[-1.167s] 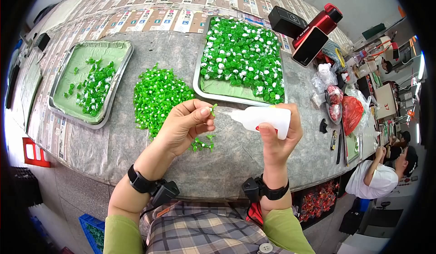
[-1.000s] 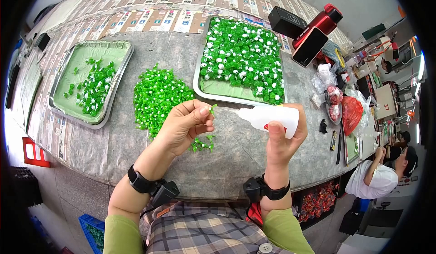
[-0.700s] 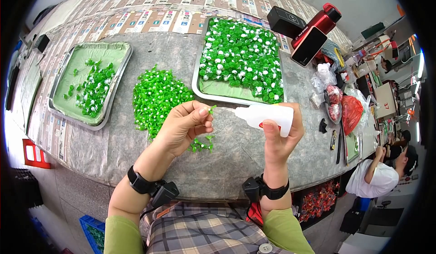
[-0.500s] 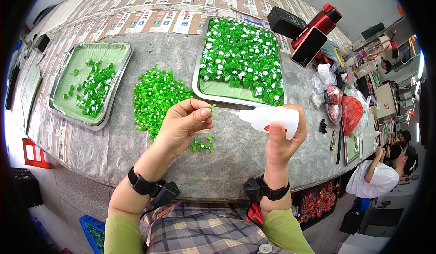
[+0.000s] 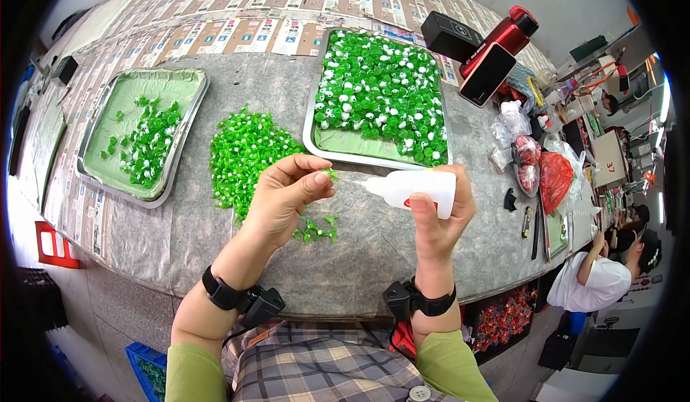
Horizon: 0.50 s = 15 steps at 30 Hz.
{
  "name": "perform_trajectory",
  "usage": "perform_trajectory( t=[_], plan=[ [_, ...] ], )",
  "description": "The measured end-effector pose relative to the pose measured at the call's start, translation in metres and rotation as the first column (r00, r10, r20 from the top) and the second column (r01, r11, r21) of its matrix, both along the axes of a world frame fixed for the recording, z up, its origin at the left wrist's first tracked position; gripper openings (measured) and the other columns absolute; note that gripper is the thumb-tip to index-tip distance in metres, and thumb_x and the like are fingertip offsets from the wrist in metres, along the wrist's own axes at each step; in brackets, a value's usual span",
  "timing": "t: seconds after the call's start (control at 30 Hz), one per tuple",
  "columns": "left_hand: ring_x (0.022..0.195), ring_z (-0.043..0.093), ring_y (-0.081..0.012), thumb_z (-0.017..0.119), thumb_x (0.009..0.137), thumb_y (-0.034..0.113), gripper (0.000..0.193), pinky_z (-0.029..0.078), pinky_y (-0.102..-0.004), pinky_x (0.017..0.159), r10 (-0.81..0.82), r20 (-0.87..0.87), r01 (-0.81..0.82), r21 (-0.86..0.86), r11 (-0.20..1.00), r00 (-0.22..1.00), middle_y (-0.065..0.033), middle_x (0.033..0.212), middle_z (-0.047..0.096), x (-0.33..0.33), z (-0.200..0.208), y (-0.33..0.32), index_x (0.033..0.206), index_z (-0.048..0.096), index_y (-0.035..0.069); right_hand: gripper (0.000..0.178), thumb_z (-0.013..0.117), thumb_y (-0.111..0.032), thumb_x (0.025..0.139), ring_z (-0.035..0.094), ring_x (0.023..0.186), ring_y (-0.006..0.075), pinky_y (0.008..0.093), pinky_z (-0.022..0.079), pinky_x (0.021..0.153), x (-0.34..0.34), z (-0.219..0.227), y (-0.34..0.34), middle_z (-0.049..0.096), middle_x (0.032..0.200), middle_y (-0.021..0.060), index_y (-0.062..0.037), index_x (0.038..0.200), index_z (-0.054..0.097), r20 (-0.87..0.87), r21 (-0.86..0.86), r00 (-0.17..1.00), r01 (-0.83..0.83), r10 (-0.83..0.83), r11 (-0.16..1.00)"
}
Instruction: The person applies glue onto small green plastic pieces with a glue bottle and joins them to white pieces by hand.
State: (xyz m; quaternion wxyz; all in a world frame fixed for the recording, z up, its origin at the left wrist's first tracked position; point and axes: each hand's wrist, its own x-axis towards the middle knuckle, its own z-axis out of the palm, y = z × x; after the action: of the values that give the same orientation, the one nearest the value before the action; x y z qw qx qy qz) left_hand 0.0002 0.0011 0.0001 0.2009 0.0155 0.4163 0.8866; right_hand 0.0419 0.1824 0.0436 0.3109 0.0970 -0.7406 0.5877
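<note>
Between the thumb and fingertips of my left hand (image 5: 287, 190) is a small green plastic piece (image 5: 330, 174). My right hand (image 5: 442, 211) is wrapped round a white squeeze bottle (image 5: 413, 188) with a thin nozzle, tilted on its side. The nozzle tip points left and lies close to the green piece; whether they touch I cannot tell. Behind my left hand spreads a heap of small green pieces with white spots (image 5: 251, 150). A few loose green pieces (image 5: 316, 229) lie on the table just below my left fingers.
A metal tray (image 5: 310, 132) full of green and white pieces stands beyond my hands. Another tray (image 5: 154, 202), partly filled, is at the left. At the right are a red bottle (image 5: 509, 32), a phone (image 5: 487, 75), plastic bags (image 5: 557, 179) and a seated person (image 5: 596, 280).
My right hand has moved left with the squeeze bottle, bringing its nozzle nearer the green piece. My left hand has stayed almost in place.
</note>
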Motion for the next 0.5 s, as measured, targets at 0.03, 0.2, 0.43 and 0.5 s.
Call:
perform_trajectory(
  t=[0.03, 0.2, 0.43, 0.5],
  plan=[
    [0.07, 0.056, -0.0112, 0.058, 0.075, 0.006, 0.014, 0.047, -0.026, 0.068, -0.001, -0.001, 0.001, 0.001, 1.0, 1.0, -0.0025, 0.077, 0.057, 0.0, 0.0, 0.0, 0.088, 0.054, 0.005, 0.029, 0.068, -0.022, 0.067, 0.046, 0.059, 0.0054, 0.0171, 0.036, 0.051, 0.0, 0.0, 0.0, 0.051, 0.069, 0.0008, -0.0022, 0.077, 0.05, -0.001, 0.001, 1.0, 0.001, -0.001, 1.0],
    [0.071, 0.055, -0.0109, 0.058, 0.075, 0.006, 0.013, 0.048, -0.0256, 0.067, 0.023, 0.014, -0.023, -0.007, 1.0, 1.0, -0.0017, 0.077, 0.057, 0.0, 0.0, 0.002, 0.088, 0.054, 0.005, 0.029, 0.064, -0.021, 0.072, 0.051, 0.062, 0.0078, 0.0194, 0.042, 0.053, -0.006, 0.0, 0.022, 0.053, 0.075, 0.0047, -0.0018, 0.086, 0.046, 0.021, -0.315, 0.993, 0.12, -0.119, 0.941],
    [0.07, 0.055, -0.0104, 0.057, 0.076, 0.007, 0.012, 0.048, -0.0243, 0.066, 0.061, 0.036, -0.061, -0.011, 0.998, 0.997, -0.0013, 0.076, 0.057, 0.0, -0.001, 0.001, 0.088, 0.054, 0.005, 0.023, 0.059, -0.011, 0.075, 0.053, 0.073, 0.0099, 0.0218, 0.044, 0.062, -0.037, -0.045, 0.12, 0.055, 0.085, 0.0077, 0.0014, 0.092, 0.048, 0.178, -0.19, 0.916, 0.39, -0.359, 0.901],
    [0.07, 0.055, -0.0103, 0.057, 0.076, 0.007, 0.012, 0.048, -0.0242, 0.066, 0.051, 0.033, -0.051, -0.006, 0.999, 0.998, -0.0012, 0.076, 0.057, 0.0, -0.001, 0.003, 0.088, 0.054, 0.005, 0.027, 0.061, -0.009, 0.073, 0.052, 0.075, 0.0105, 0.0222, 0.042, 0.065, -0.036, -0.061, 0.151, 0.055, 0.085, 0.0058, 0.0018, 0.094, 0.049, 0.242, -0.076, 0.827, 0.537, -0.507, 0.84]
  ],
)
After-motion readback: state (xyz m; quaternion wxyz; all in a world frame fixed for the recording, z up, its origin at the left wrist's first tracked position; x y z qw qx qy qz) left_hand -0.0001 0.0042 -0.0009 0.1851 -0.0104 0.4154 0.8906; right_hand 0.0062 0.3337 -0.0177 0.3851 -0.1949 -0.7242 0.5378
